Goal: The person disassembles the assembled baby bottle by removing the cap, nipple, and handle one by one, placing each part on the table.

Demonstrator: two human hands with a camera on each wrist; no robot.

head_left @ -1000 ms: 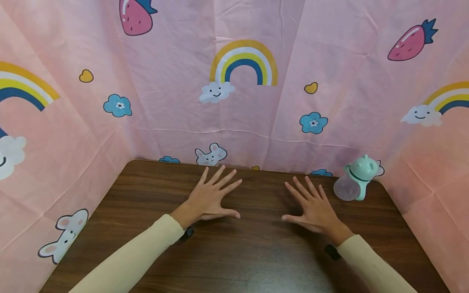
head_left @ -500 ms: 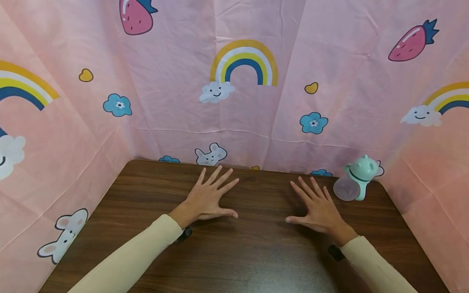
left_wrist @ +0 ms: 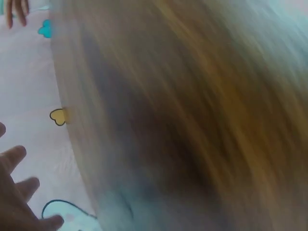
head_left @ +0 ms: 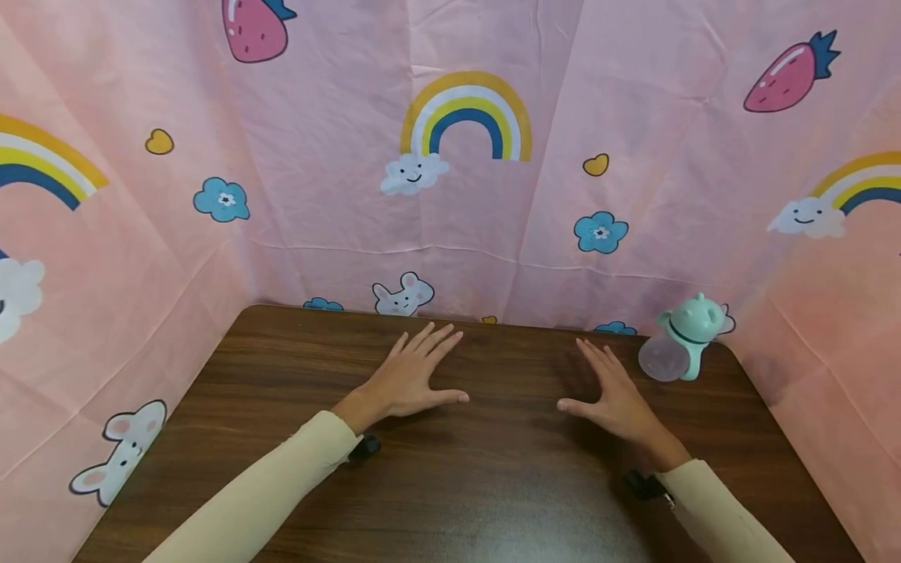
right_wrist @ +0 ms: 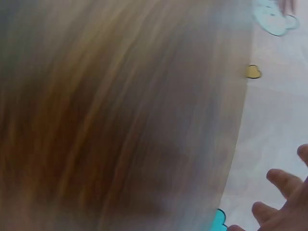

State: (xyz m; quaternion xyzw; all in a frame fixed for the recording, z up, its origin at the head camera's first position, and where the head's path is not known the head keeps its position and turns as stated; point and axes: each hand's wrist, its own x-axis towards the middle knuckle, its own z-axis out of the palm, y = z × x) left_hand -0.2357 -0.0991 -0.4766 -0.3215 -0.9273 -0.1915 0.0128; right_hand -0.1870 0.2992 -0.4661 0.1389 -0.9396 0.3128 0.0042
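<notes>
My left hand (head_left: 408, 377) is held over the left-centre of the brown wooden table (head_left: 493, 485), fingers straight and thumb pointing right. Opposite it, my right hand (head_left: 615, 399) hovers over the right-centre, thumb stretched toward the left. Neither hand holds anything. A child's sippy cup (head_left: 679, 340), with a mint-green lid and handle and a clear body, is at the back right corner, beyond the right fingertips. In the left wrist view, fingers (left_wrist: 26, 187) show at the lower left; in the right wrist view, fingers (right_wrist: 284, 185) show at the lower right.
A pink cloth (head_left: 317, 195) printed with rainbows, strawberries and flowers hangs along the table's back and both sides. Small black devices sit under the wrists, one at the left cuff (head_left: 364, 447) and another at the right (head_left: 644, 485).
The fingers of both hands have drawn closer together from a wide spread. My right hand has shifted slightly right and turned more on its side. The sippy cup stays put.
</notes>
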